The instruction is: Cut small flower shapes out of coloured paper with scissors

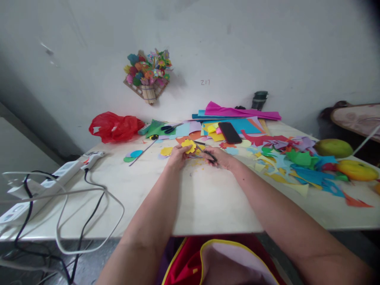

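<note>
My left hand point(177, 156) pinches a yellow paper flower point(188, 146) with a scalloped edge, held just above the table. My right hand point(221, 157) is closed around the dark handles of a pair of scissors point(210, 156), whose blades point left to the flower's edge. Whether the blades touch the paper I cannot tell. Small yellow clippings point(194, 166) lie on the table beneath both hands. Another yellow paper piece point(166, 151) lies just left of my left hand, and a black phone point(229, 132) rests behind my right hand.
Coloured paper scraps point(299, 158) spread over the right side, with mangoes point(358, 170) beyond them. Paper sheets and a magenta roll point(243, 111) lie along the wall. A red plastic bag point(115, 126) sits at back left. A power strip point(38, 194) with looping cables occupies the left edge.
</note>
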Available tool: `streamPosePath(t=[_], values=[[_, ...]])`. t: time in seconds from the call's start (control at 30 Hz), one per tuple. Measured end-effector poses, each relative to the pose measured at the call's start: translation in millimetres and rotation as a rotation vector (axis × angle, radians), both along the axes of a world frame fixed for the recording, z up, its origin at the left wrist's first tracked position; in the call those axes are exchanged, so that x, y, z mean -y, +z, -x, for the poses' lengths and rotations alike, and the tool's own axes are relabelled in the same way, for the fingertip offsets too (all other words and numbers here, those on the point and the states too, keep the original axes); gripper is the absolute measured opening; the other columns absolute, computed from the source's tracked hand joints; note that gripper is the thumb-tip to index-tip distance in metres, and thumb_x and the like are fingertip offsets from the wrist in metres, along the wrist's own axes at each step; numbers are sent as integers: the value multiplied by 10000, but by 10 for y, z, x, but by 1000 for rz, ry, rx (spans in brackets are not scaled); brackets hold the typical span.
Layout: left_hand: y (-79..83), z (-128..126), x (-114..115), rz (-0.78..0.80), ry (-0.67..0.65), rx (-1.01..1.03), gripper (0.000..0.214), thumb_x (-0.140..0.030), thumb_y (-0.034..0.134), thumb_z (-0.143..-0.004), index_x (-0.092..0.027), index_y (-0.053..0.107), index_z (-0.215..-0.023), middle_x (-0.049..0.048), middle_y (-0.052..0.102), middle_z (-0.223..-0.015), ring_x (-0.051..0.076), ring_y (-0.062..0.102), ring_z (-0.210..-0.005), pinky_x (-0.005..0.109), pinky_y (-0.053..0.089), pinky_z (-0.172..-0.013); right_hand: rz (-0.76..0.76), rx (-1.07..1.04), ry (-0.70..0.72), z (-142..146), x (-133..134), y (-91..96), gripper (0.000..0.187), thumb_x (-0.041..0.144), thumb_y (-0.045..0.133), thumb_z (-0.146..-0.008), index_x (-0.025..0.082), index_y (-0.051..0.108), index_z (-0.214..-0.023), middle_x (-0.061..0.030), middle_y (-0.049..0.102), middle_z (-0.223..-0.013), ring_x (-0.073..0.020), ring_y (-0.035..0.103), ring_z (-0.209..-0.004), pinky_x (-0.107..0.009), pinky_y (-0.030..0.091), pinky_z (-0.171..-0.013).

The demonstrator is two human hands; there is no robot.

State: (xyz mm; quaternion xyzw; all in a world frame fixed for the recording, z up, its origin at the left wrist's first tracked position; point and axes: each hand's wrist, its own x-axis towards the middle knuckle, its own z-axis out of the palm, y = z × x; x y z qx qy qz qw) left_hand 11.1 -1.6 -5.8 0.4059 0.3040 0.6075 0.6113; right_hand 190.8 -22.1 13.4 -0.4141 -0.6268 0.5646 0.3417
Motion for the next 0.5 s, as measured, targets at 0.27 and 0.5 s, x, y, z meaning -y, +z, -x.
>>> streamPosePath(t=[0.27, 0.5], values=[[-18, 12, -20, -19, -5, -7, 174, -140, 743, -604, -94, 683, -761, 106, 719, -793, 227, 705, -778, 350, 579, -764, 9, -7, 0, 1, 4, -3, 256, 343, 652, -768, 177, 516, -629, 53, 490, -426, -50, 390, -320, -171, 222, -302], [-15, 15, -22, -11, -6, 2, 186, -138, 755, -610, -95, 675, -772, 107, 715, -800, 226, 703, -779, 361, 574, -778, -7, -4, -5, -7, 16, 13, 221, 319, 658, -760, 174, 541, -641, 59, 467, -411, -54, 373, -318, -180, 232, -322]])
